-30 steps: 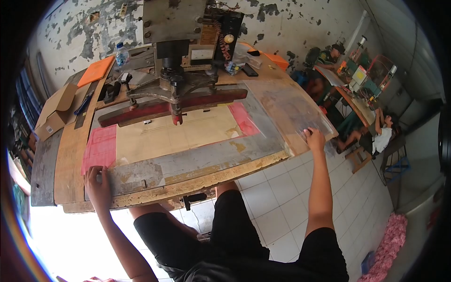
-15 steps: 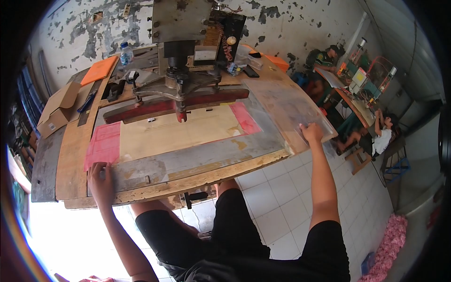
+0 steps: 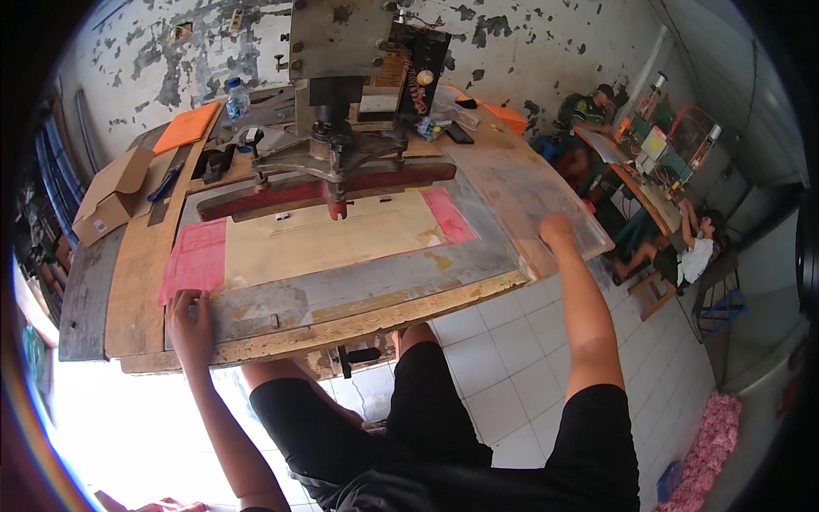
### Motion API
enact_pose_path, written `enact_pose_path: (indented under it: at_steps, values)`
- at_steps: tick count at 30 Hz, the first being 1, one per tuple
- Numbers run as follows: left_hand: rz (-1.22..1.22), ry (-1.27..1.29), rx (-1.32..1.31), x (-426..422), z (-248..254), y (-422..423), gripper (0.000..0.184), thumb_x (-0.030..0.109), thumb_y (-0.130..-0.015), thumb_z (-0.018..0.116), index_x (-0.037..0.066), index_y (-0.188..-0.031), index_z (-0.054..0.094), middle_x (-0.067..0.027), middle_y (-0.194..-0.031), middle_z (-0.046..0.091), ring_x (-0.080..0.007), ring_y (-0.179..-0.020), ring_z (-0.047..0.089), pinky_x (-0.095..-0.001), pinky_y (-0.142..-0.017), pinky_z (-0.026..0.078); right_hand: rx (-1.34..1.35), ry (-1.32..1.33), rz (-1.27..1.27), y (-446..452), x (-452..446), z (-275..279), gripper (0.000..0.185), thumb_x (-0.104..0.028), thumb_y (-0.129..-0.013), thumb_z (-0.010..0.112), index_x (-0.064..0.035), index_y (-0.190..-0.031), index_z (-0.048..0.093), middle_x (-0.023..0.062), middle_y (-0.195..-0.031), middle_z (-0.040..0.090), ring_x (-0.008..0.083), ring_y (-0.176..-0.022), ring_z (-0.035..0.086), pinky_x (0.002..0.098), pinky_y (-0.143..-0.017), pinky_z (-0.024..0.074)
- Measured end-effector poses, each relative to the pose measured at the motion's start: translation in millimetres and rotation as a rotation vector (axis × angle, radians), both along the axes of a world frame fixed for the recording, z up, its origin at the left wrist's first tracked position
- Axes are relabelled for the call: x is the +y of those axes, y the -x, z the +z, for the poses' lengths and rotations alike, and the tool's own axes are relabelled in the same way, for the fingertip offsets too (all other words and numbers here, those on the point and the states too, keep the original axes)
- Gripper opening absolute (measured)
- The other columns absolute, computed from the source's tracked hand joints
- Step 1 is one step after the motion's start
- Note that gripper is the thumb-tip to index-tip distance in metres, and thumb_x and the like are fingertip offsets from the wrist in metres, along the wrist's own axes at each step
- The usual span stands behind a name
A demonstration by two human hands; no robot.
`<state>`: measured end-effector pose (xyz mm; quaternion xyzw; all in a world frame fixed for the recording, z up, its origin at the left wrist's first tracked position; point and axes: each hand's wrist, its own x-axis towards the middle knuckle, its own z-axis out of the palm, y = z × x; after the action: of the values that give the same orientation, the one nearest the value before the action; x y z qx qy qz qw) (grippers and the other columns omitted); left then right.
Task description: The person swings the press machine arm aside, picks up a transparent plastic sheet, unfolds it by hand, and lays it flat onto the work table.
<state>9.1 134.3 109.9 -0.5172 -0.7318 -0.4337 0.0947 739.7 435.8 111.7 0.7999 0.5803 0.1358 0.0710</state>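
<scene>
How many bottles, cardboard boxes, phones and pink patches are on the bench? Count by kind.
Bottle: 1
Cardboard box: 1
Phone: 1
Pink patches, at either end of the cream sheet: 2
Total: 5

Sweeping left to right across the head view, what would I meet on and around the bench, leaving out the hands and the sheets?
Open brown cardboard box → flat orange slab → clear plastic bottle with a blue cap → grey metal press column → flat black rectangular device → bright orange container.
</scene>
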Motion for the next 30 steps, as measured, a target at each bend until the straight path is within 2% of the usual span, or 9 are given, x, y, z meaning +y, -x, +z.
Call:
enact_pose_path:
  at_steps: [8,15,20,22,23,26,28,29,30]
  values:
    - [-0.014,0.001,0.028,0.2,-1.0,1.4,0.018,0.019,-0.095,0.067,0.001,-0.091,0.068,-0.0122,-0.095,0.067,-0.0327,-0.094,0.061,-0.0424,-0.085,0.047,0.043,-0.044,0.014,32.6,-31.9,23.5,0.023,-0.019,-0.096,0.063,-0.0047,-0.105,0.078,0.0190,-0.114,0.074,0.0353,-0.110,0.070,0.0429,-0.092,0.0565]
    - [-0.015,0.014,0.017,0.1,0.6,1.2,0.018,0.018,-0.095,0.066,0.000,-0.092,0.068,-0.0130,-0.095,0.067,-0.0328,-0.094,0.061,-0.0424,-0.085,0.047,0.035,-0.098,0.049,5.2,-17.2,5.9,0.025,-0.019,-0.095,0.062,-0.0010,-0.107,0.075,0.0236,-0.109,0.073,0.0405,-0.103,0.071,0.0462,-0.092,0.0557]
    - [-0.028,-0.009,-0.027,-0.7,2.3,-0.7,0.017,0.017,-0.095,0.066,0.000,-0.092,0.068,-0.0134,-0.095,0.067,-0.0326,-0.094,0.062,-0.0421,-0.086,0.048,-0.066,-0.250,0.124,-35.0,-10.3,2.2,0.021,-0.016,-0.094,0.058,-0.0053,-0.099,0.076,0.0191,-0.108,0.075,0.0344,-0.104,0.072,0.0432,-0.083,0.0591]
    - [-0.023,-0.006,-0.026,-0.9,2.1,-1.0,0.017,0.017,-0.095,0.066,0.000,-0.092,0.068,-0.0134,-0.095,0.067,-0.0327,-0.094,0.062,-0.0422,-0.086,0.048,0.765,-0.077,-0.043,-88.8,-4.7,34.6,0.019,-0.013,-0.092,0.057,-0.0041,-0.095,0.073,0.0163,-0.092,0.075,0.0319,-0.087,0.075,0.0418,-0.076,0.0599]
    - [-0.021,-0.009,-0.025,-0.5,0.9,0.6,0.017,0.017,-0.095,0.066,0.000,-0.092,0.068,-0.0134,-0.095,0.067,-0.0327,-0.094,0.062,-0.0422,-0.086,0.048,1.158,-0.198,-0.071,-182.0,36.7,23.1,0.022,-0.006,-0.087,0.060,0.0021,-0.104,0.071,0.0157,-0.085,0.074,0.0314,-0.061,0.071,0.0472,-0.057,0.0564]
    - [0.005,0.019,0.018,2.2,-0.8,3.1,0.018,0.017,-0.095,0.066,-0.001,-0.093,0.068,-0.0138,-0.096,0.068,-0.0333,-0.094,0.063,-0.0427,-0.086,0.048,1.771,-1.019,0.358,-226.7,21.9,118.7,0.014,-0.004,-0.099,0.048,-0.0003,-0.108,0.057,0.0210,-0.106,0.072,0.0314,-0.083,0.073,0.0406,-0.063,0.0586]
    - [0.006,0.036,-0.028,0.5,0.2,-0.4,0.019,0.018,-0.095,0.066,-0.001,-0.093,0.067,-0.0143,-0.097,0.068,-0.0338,-0.096,0.063,-0.0432,-0.087,0.048,1.413,-1.242,0.368,-158.6,-33.4,202.3,0.019,-0.014,-0.107,0.046,-0.0009,-0.115,0.058,0.0213,-0.119,0.071,0.0292,-0.101,0.073,0.0390,-0.078,0.0579]
    - [0.000,0.039,-0.028,0.0,-0.3,-0.4,0.019,0.018,-0.095,0.066,-0.001,-0.093,0.067,-0.0143,-0.097,0.068,-0.0338,-0.096,0.063,-0.0432,-0.087,0.048,1.282,-1.335,0.483,-127.9,-55.8,229.0,0.026,-0.026,-0.109,0.049,-0.0027,-0.113,0.061,0.0127,-0.113,0.071,0.0232,-0.098,0.072,0.0330,-0.087,0.0557]
    - [0.004,0.033,-0.021,0.2,-1.4,1.3,0.019,0.018,-0.096,0.066,0.000,-0.093,0.067,-0.0146,-0.097,0.068,-0.0341,-0.096,0.063,-0.0433,-0.087,0.048,1.077,-1.332,0.558,-100.5,-79.2,250.0,0.026,-0.026,-0.109,0.048,-0.0030,-0.115,0.058,0.0159,-0.121,0.069,0.0252,-0.106,0.070,0.0353,-0.094,0.0538]
